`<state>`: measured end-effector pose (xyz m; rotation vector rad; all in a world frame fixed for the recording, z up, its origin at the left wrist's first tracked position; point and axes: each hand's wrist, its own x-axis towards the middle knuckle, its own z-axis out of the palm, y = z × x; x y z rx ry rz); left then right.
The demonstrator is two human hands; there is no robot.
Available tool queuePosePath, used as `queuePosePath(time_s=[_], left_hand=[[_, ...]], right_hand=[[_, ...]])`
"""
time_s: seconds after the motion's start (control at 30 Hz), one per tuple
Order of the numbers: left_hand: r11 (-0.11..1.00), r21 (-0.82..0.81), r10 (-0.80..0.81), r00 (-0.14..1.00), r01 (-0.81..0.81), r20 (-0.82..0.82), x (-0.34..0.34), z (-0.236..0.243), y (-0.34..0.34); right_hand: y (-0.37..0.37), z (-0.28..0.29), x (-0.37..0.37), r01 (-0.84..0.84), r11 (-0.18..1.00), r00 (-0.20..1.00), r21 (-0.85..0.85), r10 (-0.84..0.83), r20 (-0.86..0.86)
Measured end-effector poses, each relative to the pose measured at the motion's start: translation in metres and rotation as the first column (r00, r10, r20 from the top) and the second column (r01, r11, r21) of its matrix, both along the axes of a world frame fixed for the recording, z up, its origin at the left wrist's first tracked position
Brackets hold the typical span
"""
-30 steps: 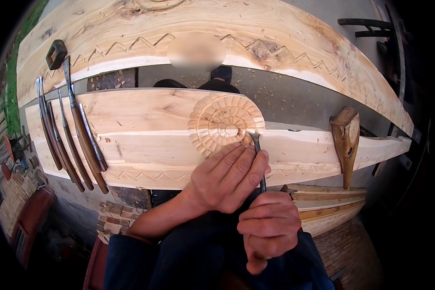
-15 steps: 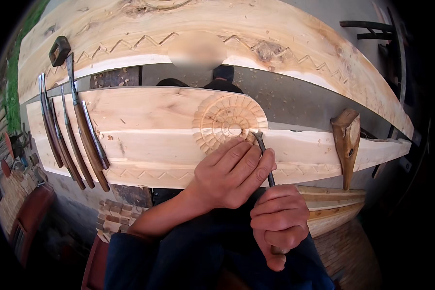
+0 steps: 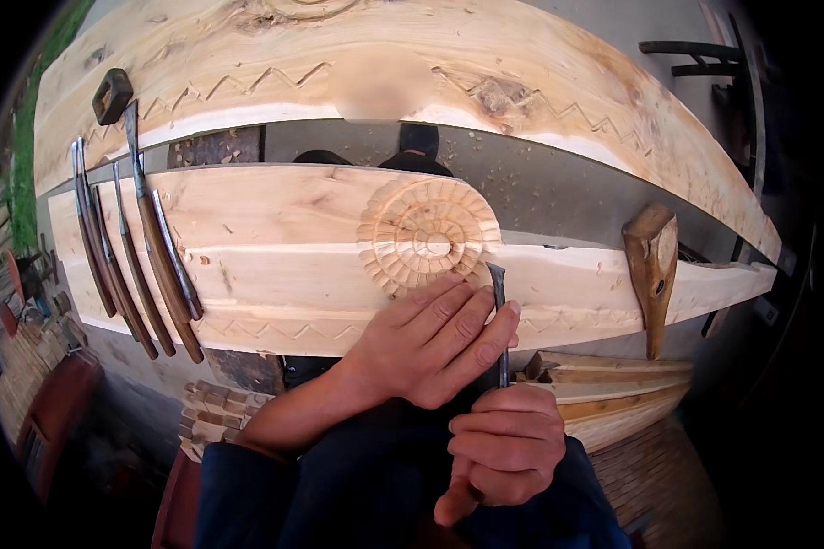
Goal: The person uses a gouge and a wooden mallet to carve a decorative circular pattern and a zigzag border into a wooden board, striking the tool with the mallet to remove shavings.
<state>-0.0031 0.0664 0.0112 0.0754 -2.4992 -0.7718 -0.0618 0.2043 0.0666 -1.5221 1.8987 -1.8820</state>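
A round carved rosette with rings of small petals (image 3: 428,220) sits on a long pale wooden board (image 3: 275,206). My right hand (image 3: 508,444) is closed round the handle of a chisel (image 3: 498,277), whose handle is mostly hidden in the fist. My left hand (image 3: 430,343) rests on the board just below the rosette, its fingers closed about the chisel's metal shaft. The flared blade points away from me, just off the rosette's lower right edge. Whether it touches the wood, I cannot tell.
Several chisels (image 3: 160,256) lie across the board's left end. A wooden mallet (image 3: 650,274) lies across it on the right. Beyond is a second board with a zigzag groove (image 3: 595,101), a dark block (image 3: 113,97) on it. Stacked wood pieces (image 3: 215,412) stand near my left arm.
The chisel blade has drawn back from the rosette's carved edge and stands more upright in the picture. My right hand has shifted left and slightly toward me. The left hand has barely moved.
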Motion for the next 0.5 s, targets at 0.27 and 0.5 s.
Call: queuePosePath(time_s=[0.27,0.5], left_hand=[[0.978,0.202,0.054,0.998,-0.046,-0.037,-0.006,0.002,-0.009],[0.648,0.758,0.099,0.995,-0.07,0.007,-0.024,-0.007,-0.043]], right_hand=[[-0.043,0.03,-0.099,0.217,0.974,0.863,-0.07,-0.158,0.48],[-0.123,0.039,-0.132,0.115,0.988,0.777,0.104,-0.155,0.61]])
